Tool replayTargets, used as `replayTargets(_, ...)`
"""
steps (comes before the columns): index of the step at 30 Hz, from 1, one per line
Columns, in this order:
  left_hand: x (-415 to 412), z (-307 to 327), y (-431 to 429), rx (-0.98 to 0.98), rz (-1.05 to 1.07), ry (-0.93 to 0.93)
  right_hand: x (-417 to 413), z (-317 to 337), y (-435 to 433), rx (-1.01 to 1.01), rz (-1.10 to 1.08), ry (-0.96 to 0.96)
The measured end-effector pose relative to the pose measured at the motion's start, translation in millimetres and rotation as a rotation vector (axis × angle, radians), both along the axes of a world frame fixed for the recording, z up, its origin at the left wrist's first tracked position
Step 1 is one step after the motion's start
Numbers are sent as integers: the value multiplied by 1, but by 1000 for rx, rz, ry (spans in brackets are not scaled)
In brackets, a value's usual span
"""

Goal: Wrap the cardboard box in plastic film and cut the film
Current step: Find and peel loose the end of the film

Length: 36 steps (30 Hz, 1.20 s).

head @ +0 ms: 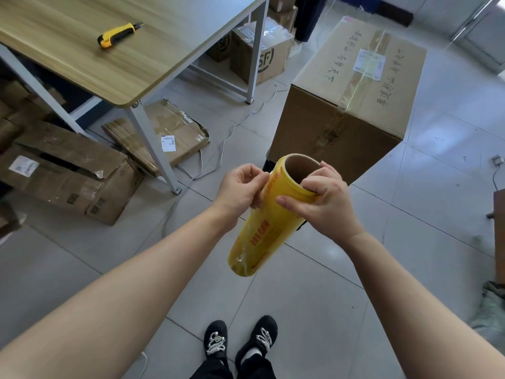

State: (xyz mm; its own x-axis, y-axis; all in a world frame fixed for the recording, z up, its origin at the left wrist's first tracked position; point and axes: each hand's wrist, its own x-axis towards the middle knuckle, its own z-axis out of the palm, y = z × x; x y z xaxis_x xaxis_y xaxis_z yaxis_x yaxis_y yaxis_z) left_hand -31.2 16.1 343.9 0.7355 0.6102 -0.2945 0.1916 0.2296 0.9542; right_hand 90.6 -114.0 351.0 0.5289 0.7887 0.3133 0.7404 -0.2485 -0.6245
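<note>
I see right grip [325,199] clamped on roll [269,231] rim, left grip [240,191] pinching film [246,242]; roll axis points ahead at box [355,77].

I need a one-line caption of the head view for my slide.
Left hand picks at the film roll held by the right hand, near the box; cutter on table.

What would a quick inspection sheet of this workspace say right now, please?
Surface: wooden table bears a yellow utility knife.
Job's things: taped cardboard box stands ahead; film roll held before it.
Clutter: flattened cartons under and beside the table.
Grips: right hand grips the roll's rim, fingers inside the core; left hand pinches its film.
Cables: white cable trails across the tiles.
Surroundings: stacked parcels behind the table.
</note>
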Motion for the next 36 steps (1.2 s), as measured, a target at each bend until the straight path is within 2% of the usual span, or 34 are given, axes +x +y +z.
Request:
replayTargets(5, -5, 6, -15, 166, 18, -90, 10, -2, -11, -22, -98, 127)
replayTargets(7, -4, 8, -14, 128, -33, -78, 11, -1, -14, -21, -126, 144)
replayTargets(10, 2, 9, -2, -62, -79, -5, 4, 3, -11, -13, -86, 84)
replayTargets(12, 2, 7, 6, -65, -180, 84, 3, 4, -7, -13, -96, 30)
replayTargets(15, 0, 4, 9, 164, -353, 198, 3, 5, -5, -65, -139, -45)
replayTargets(18, 1, -2, 4, 379, -305, 157, 1, 6, -5, -128, -211, -140)
replayTargets(21, -5, -13, 1, 203, -304, 76, -1, 14, -5, -143, -275, -184)
replayTargets(23, -9, -23, -4, 93, -401, 123, 1, 21, -6, -155, -308, -199)
replayTargets(25, -8, -32, -13, 149, -469, 212, 1, 28, -6, -152, -331, -205)
replayTargets(28, -1, -37, -17, 397, -395, 305, 3, 36, -8, -146, -371, -216)
replayTargets(32, 1, -31, -19, 178, -273, 173, 7, 38, -14, -230, -447, -177)
replayTargets(36, 5, -23, -32, 223, -142, 67, 11, 49, -20, -345, -430, -94)
